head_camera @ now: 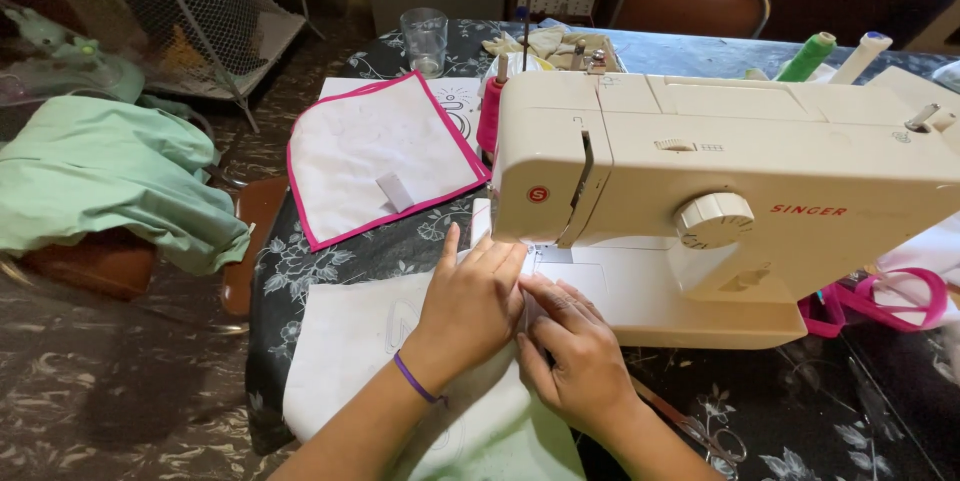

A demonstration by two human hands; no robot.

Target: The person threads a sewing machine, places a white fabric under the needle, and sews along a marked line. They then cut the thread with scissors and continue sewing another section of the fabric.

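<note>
The white cloth [400, 361] is pressed flat on the table [800, 421] by the left hand [470, 306] and right hand [575, 351], fingers held together, at the cream sewing machine [720, 191].

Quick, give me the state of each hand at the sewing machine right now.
Left hand: open, pressed flat on the white fabric sheet at the cream sewing machine.
Right hand: open, fingers flat on the same fabric, beside the left.

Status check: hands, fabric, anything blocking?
Both hands flat: left hand, right hand. White fabric pressed at sewing machine. Scissors beside right wrist, nothing blocking.
</note>
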